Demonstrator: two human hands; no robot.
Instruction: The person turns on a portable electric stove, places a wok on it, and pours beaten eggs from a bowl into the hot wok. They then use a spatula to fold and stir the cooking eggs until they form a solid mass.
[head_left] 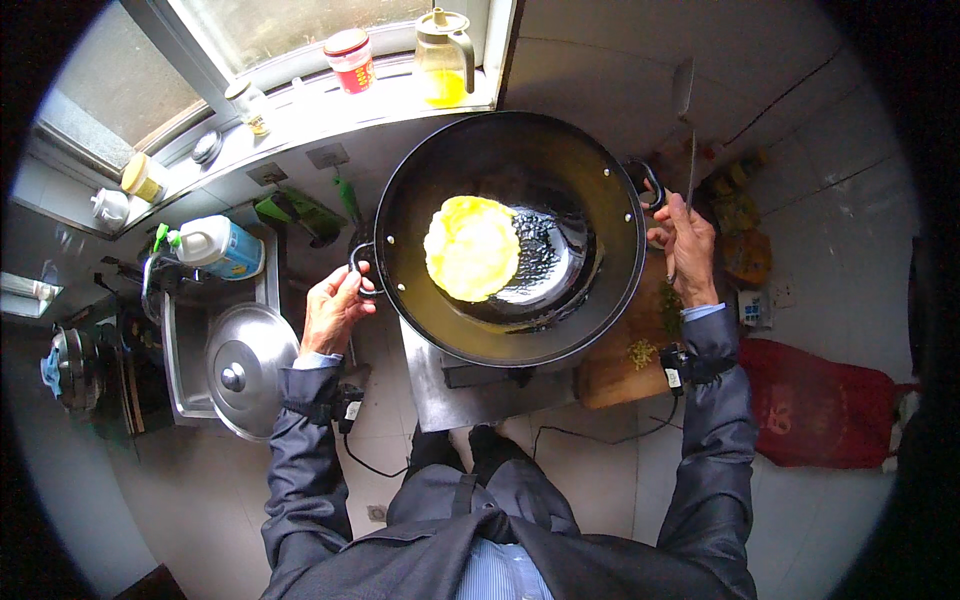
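Observation:
A round yellow fried egg (473, 248) lies left of centre in a large black wok (420, 330) with a shiny, oily bottom. My left hand (335, 308) is closed on the wok's left loop handle (362, 270). On the other side, my right hand (688, 245) is closed round a long metal spatula (684, 95), blade upward. Its fingers are also at the wok's right handle (650, 185); how firmly they grip it cannot be told. Beneath the wok shows part of a steel stove (440, 395); whether the wok rests on it is hidden.
A wooden board (610, 375) with chopped greens (642, 352) lies right of the stove. Left stand a sink (185, 370), a steel lid (250, 360) and a white-and-blue bottle (220, 247). An oil jug (442, 65) and jars line the windowsill. A red bag (820, 405) is at right.

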